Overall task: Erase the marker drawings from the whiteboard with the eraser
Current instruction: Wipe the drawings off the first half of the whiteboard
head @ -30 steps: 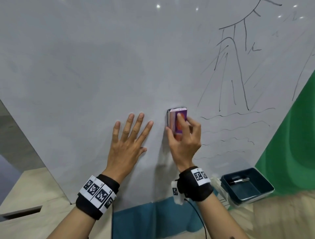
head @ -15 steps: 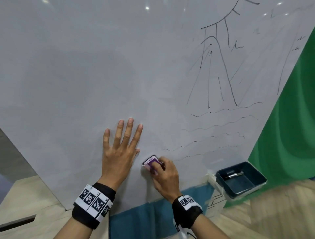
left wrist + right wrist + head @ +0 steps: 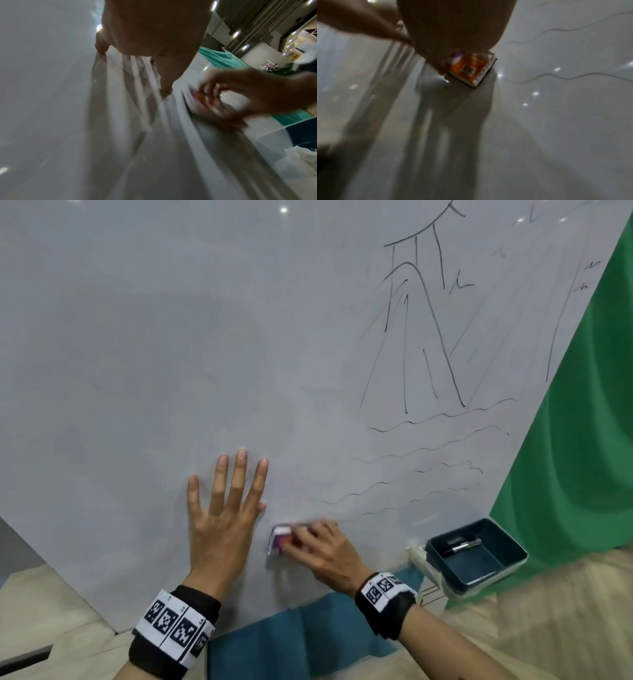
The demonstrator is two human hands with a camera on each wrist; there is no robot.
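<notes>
A large whiteboard (image 3: 171, 354) leans before me, with black marker drawings (image 3: 421, 344) of a sun, mountains and wavy lines on its right half. My right hand (image 3: 318, 549) grips a small eraser (image 3: 279, 539) with an orange and purple label and presses it flat on the board near the bottom edge; the eraser (image 3: 471, 69) shows clearly in the right wrist view, blurred in the left wrist view (image 3: 197, 94). My left hand (image 3: 226, 508) lies flat on the board with fingers spread, just left of the eraser. The left hand (image 3: 154, 40) touches the board with its fingertips.
A dark blue tray (image 3: 479, 556) holding a marker (image 3: 462, 546) sits at the board's lower right. A green cloth (image 3: 565, 457) hangs behind the right edge. Below the board lie a teal sheet (image 3: 291, 642) and a wooden surface (image 3: 51, 611).
My right hand swept the eraser down from mid-board to near the bottom edge, then shifted slightly right. The left hand stayed flat on the board.
</notes>
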